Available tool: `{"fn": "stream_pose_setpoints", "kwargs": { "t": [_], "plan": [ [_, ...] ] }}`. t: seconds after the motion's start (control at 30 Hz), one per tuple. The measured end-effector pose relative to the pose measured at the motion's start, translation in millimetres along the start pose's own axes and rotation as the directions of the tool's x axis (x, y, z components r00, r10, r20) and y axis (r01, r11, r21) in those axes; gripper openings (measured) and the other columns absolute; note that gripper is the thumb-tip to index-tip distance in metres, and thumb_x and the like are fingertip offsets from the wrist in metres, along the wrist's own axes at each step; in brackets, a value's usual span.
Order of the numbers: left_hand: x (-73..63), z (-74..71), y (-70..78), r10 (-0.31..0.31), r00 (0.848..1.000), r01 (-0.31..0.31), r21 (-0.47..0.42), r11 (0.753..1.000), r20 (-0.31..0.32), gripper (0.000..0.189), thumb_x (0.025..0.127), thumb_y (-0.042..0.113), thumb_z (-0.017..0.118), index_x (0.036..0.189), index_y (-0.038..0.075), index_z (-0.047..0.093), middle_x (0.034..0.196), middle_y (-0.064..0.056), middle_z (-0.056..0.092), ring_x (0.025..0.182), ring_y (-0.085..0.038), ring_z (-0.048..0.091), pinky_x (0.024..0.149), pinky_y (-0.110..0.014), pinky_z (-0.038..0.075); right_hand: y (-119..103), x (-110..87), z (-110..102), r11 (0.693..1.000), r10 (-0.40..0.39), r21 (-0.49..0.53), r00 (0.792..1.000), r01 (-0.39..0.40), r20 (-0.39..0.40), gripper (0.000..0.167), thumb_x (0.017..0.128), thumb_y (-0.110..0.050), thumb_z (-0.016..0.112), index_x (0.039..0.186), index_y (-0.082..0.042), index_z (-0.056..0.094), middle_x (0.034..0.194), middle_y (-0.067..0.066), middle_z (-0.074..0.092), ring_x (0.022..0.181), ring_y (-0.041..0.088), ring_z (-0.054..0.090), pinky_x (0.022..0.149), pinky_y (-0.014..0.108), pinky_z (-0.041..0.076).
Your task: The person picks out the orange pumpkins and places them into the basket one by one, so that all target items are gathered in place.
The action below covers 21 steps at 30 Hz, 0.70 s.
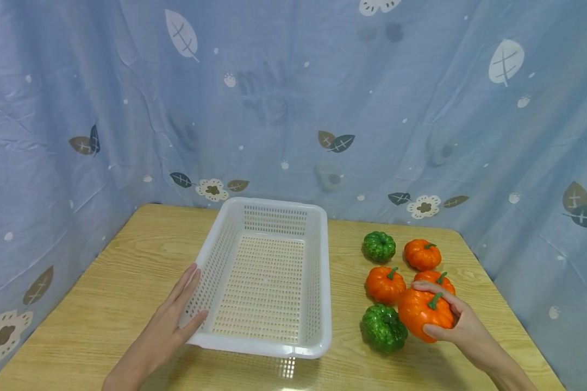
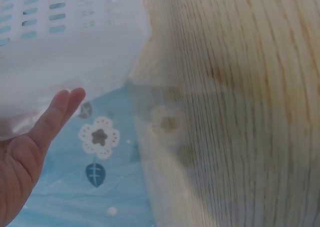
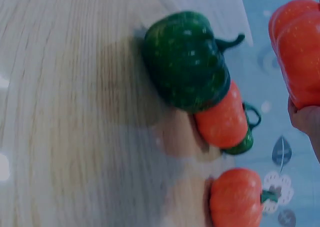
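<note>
My right hand (image 1: 472,328) grips an orange toy pumpkin (image 1: 423,315) with a green stem, thumb at the near side and fingers over the far side. In the right wrist view this pumpkin (image 3: 300,52) appears at the right edge, held up from the wood. My left hand (image 1: 168,320) has its fingers straight, lying along the left rim of a white perforated plastic basket (image 1: 259,346). Two of its fingertips (image 2: 76,98) show against the basket's side in the left wrist view. Nothing lies inside the basket.
Right of the basket, a green pumpkin (image 1: 383,328) sits nearest, with an orange one (image 1: 385,285) behind it. Farther back are another green pumpkin (image 1: 379,246) and an orange one (image 1: 423,254). One more orange pumpkin (image 1: 445,282) is partly hidden by my right hand. A blue curtain (image 1: 283,108) surrounds the wooden table (image 1: 142,260).
</note>
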<state>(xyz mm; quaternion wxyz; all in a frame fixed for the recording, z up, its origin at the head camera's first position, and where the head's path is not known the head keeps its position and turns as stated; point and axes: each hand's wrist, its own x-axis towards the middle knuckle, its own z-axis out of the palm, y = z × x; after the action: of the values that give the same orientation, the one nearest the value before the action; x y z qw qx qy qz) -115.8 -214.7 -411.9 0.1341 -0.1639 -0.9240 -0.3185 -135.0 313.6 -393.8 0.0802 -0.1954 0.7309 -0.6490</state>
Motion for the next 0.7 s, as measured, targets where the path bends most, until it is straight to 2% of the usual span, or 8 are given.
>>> {"fn": "stream_pose_setpoints", "kwargs": {
  "t": [0.13, 0.23, 0.3, 0.37, 0.43, 0.5, 0.6, 0.7],
  "plan": [
    [1.4, -0.2, 0.6, -0.016, 1.000, 0.016, -0.017, 1.000, 0.019, 0.073, 0.094, 0.024, 0.061, 0.152, 0.004, 0.021, 0.160, -0.008, 0.013, 0.137, -0.042, 0.029, 0.099, 0.001, 0.007, -7.7, 6.6, 9.4, 1.000, -0.016, -0.017, 1.000, 0.016, -0.010, 0.059, 0.088, 0.011, 0.056, 0.141, -0.009, 0.043, 0.138, -0.012, 0.047, 0.114, 0.005, 0.055, 0.082, 0.030, 0.057],
    [2.2, -0.2, 0.8, -0.028, 0.999, 0.028, -0.018, 0.999, 0.031, 0.074, 0.094, 0.025, 0.061, 0.153, 0.006, 0.020, 0.160, -0.007, 0.012, 0.137, -0.041, 0.028, 0.110, -0.016, 0.018, -11.8, 11.3, 16.4, 1.000, -0.014, -0.018, 1.000, 0.014, -0.010, 0.058, 0.088, 0.010, 0.055, 0.141, -0.010, 0.043, 0.138, -0.012, 0.047, 0.112, 0.007, 0.056, 0.081, 0.031, 0.057],
    [2.2, 0.0, 0.6, -0.027, 0.999, 0.028, -0.019, 0.999, 0.033, 0.074, 0.094, 0.025, 0.061, 0.153, 0.008, 0.020, 0.160, -0.006, 0.011, 0.137, -0.041, 0.028, 0.111, -0.021, 0.020, -14.4, 14.5, 21.1, 1.000, -0.001, -0.011, 1.000, 0.001, -0.008, 0.057, 0.089, 0.009, 0.055, 0.141, -0.011, 0.043, 0.138, -0.011, 0.047, 0.111, 0.009, 0.058, 0.081, 0.032, 0.058],
    [1.9, 0.3, 0.2, -0.016, 0.999, 0.017, -0.021, 1.000, 0.027, 0.074, 0.094, 0.024, 0.062, 0.153, 0.007, 0.020, 0.160, -0.006, 0.011, 0.137, -0.042, 0.028, 0.111, -0.019, 0.019, -17.2, 17.6, 25.6, 1.000, 0.015, -0.018, 1.000, -0.015, -0.015, 0.057, 0.089, 0.008, 0.056, 0.141, -0.011, 0.043, 0.136, -0.010, 0.048, 0.111, 0.009, 0.058, 0.082, 0.033, 0.057],
    [1.6, 0.9, -0.5, 0.000, 1.000, 0.000, -0.024, 1.000, 0.018, 0.075, 0.093, 0.023, 0.062, 0.153, 0.006, 0.020, 0.160, -0.006, 0.011, 0.136, -0.043, 0.029, 0.106, -0.007, 0.012, -20.8, 20.7, 30.1, 0.999, 0.041, -0.028, 0.999, -0.041, -0.025, 0.056, 0.089, 0.005, 0.058, 0.141, -0.012, 0.043, 0.134, -0.009, 0.049, 0.110, 0.010, 0.058, 0.082, 0.033, 0.057],
    [1.3, 1.1, -1.1, 0.005, 1.000, -0.005, -0.027, 1.000, 0.014, 0.075, 0.093, 0.022, 0.063, 0.153, 0.006, 0.020, 0.160, -0.007, 0.011, 0.136, -0.044, 0.029, 0.102, -0.003, 0.009, -24.5, 25.1, 34.6, 0.998, 0.056, -0.041, 0.998, -0.057, -0.031, 0.056, 0.089, 0.003, 0.059, 0.140, -0.012, 0.043, 0.132, -0.006, 0.049, 0.108, 0.012, 0.058, 0.082, 0.034, 0.057],
    [0.9, 0.6, -1.6, -0.007, 1.000, 0.007, -0.017, 1.000, 0.016, 0.076, 0.093, 0.023, 0.063, 0.153, 0.006, 0.020, 0.160, -0.008, 0.012, 0.136, -0.044, 0.028, 0.114, -0.029, 0.023, -28.7, 34.5, 41.7, 0.997, 0.053, -0.047, 0.998, -0.054, -0.021, 0.056, 0.088, 0.002, 0.061, 0.140, -0.011, 0.042, 0.132, -0.006, 0.048, 0.108, 0.014, 0.059, 0.082, 0.036, 0.058],
    [1.3, -0.8, -1.6, -0.033, 0.999, 0.034, -0.014, 0.999, 0.027, 0.077, 0.093, 0.024, 0.063, 0.153, 0.006, 0.019, 0.160, -0.008, 0.012, 0.136, -0.045, 0.027, 0.104, -0.059, 0.032, -31.6, 45.6, 48.8, 0.999, 0.028, -0.035, 1.000, -0.028, 0.005, 0.057, 0.088, 0.002, 0.061, 0.141, -0.011, 0.041, 0.133, -0.004, 0.049, 0.109, 0.016, 0.059, 0.083, 0.037, 0.057]
  ]
}}
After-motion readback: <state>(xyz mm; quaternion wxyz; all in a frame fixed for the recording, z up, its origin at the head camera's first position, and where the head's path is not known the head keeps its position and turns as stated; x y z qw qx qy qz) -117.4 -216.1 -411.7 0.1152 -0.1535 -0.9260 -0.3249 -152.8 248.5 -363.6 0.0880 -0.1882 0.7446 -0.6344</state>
